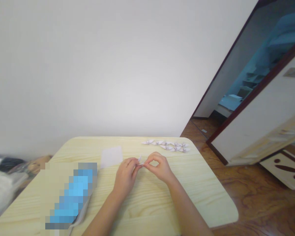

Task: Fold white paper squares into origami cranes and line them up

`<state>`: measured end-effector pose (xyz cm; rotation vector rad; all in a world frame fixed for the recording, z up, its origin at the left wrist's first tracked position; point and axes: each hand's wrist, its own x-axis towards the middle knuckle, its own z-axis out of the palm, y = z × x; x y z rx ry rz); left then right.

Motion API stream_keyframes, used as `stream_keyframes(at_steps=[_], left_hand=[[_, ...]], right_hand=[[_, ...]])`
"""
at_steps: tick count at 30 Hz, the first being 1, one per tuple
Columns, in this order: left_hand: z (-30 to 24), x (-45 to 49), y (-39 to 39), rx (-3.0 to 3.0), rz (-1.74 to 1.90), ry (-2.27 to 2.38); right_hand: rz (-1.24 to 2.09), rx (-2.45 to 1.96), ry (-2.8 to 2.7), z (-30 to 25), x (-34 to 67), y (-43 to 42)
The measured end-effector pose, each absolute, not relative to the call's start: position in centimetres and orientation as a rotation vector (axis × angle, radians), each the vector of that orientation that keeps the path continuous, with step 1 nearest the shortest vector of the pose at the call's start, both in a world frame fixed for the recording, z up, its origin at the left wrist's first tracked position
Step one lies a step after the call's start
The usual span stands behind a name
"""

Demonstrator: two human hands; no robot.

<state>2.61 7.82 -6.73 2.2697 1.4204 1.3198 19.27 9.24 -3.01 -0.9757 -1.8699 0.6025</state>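
Observation:
Between my two hands is a small folded piece of white paper (140,158), held just above the middle of the table. My left hand (127,172) pinches its left side, with the fingers curled over and partly hiding it. From the right, the thumb and forefinger of my right hand (159,167) pinch its other end. A narrow point of the paper sticks up between the fingertips. Left of my left hand lies a flat white paper sheet (111,156). Beyond my right hand sit several small folded white paper figures (166,146) in two rows.
The pale wooden table (147,209) has rounded corners and meets a white wall (113,65). A blurred-out blue device (72,196) lies at the left with a white cable. Plastic bags (5,186) are beyond the left edge. A doorway and wooden floor (260,196) are at the right.

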Motion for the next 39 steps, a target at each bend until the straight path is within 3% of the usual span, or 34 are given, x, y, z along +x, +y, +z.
stream_keyframes(at_steps=[11, 39], left_hand=[[-6.2, 2.8, 7.5, 1.917, 1.281, 1.444], [-5.6, 2.2, 7.8, 1.981, 1.343, 1.392]], right_hand=[[0.599, -0.976, -1.89, -3.2, 19.1, 9.3], [0.524, -0.989, -1.886, -2.5, 19.7, 9.4]])
